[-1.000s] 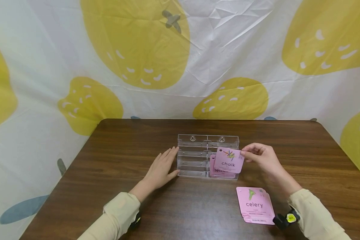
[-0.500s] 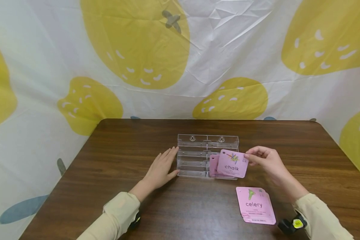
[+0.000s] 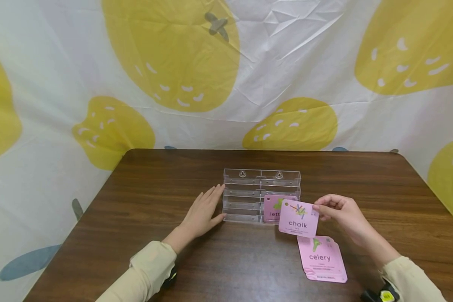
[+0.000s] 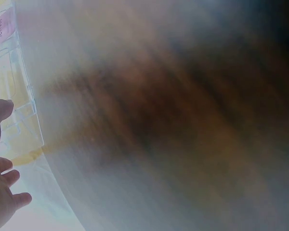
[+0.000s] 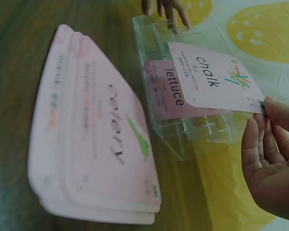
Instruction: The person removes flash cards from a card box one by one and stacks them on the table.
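Note:
Between the thumb and fingers of my right hand a pink "chalk" card is pinched by its upper right corner. That card hangs in front of the clear tiered rack, overlapping a pink "lettuce" card that stands in the rack's front right slot. My left hand lies with straight fingers against the rack's left side. A small stack of pink cards with a "celery" card on top rests on the table, nearer than the rack. In the right wrist view the chalk card is tilted over the lettuce card.
The dark wooden table carries the rack and the stack. A white cloth printed with yellow fruit hangs behind its far edge. Much of the left wrist view is blurred.
The chalk card has come away from the rack, moving toward me and to the right with my right hand, uncovering more of the lettuce card. My left hand stays put.

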### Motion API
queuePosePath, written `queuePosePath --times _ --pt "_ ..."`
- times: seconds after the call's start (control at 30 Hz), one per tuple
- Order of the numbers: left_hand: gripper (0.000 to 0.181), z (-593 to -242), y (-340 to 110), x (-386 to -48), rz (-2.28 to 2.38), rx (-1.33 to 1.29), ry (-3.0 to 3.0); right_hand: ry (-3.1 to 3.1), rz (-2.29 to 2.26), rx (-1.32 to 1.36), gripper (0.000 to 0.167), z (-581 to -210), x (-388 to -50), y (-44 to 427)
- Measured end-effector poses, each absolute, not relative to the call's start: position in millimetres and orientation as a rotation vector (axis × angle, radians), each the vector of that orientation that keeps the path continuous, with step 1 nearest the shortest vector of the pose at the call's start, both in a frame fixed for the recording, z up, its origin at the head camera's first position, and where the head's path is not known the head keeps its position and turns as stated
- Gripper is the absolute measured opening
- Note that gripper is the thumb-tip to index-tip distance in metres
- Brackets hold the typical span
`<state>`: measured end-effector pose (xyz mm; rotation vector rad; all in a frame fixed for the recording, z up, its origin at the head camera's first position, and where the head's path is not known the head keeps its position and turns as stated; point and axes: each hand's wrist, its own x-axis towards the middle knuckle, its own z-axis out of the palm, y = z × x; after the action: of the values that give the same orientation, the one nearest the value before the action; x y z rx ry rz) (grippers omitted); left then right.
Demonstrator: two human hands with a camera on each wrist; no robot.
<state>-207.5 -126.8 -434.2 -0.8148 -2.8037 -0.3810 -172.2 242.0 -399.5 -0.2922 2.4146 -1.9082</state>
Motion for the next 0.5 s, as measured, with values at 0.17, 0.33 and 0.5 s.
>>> queuePosePath --times 0.17,0.33,0.5 --pt "0.078 -433.6 -126.4 -207.5 -0.376 -0.814 -2.806 2.308 -1.956 -0.220 0.010 -402.6 -165.0 246.6" --pt "0.078 -433.6 -126.8 -207.3 -0.374 -0.817 -2.805 2.258 -1.936 -0.190 0.008 -410.8 -161.3 254.8" --pt "0.078 -434.4 -127.2 -207.8 -0.363 -0.820 -2.800 2.241 -1.882 -0.186 0.007 -414.9 -157.3 261.6"
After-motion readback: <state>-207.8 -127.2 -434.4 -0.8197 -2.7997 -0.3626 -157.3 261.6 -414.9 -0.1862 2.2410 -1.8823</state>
